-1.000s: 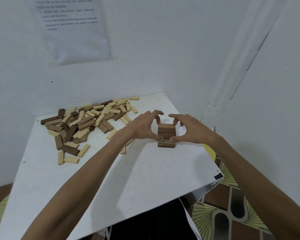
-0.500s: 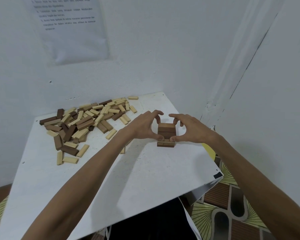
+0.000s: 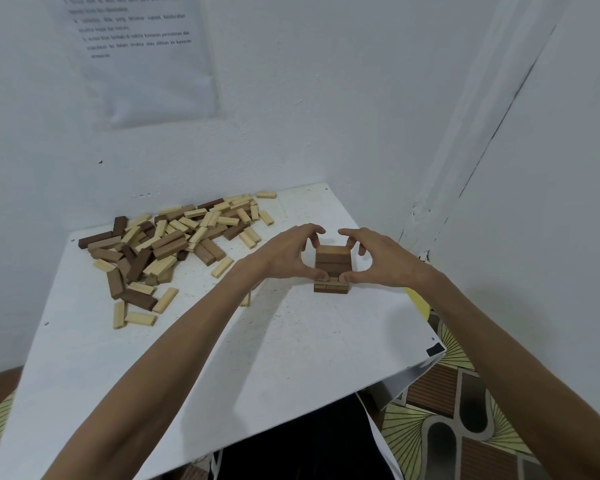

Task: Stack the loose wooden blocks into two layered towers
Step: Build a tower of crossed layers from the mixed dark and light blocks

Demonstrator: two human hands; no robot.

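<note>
A short tower of brown wooden blocks (image 3: pixel 332 263) stands on the white table (image 3: pixel 222 358), towards its right side. My left hand (image 3: pixel 286 254) holds the tower's left side, thumb low at the front and fingers curled over the back top edge. My right hand (image 3: pixel 378 258) mirrors it on the right side, thumb pressed near the lower layers. A heap of loose light and dark blocks (image 3: pixel 167 244) lies at the table's far left.
White walls close in behind and to the right of the table. A printed paper sheet (image 3: pixel 142 53) hangs on the back wall. The table's right front corner (image 3: pixel 435 349) overhangs a patterned floor (image 3: pixel 465 410). A few stray light blocks (image 3: pixel 139 318) lie near the heap.
None of note: both hands stay cupped around the tower, and only the camera view has shifted slightly.
</note>
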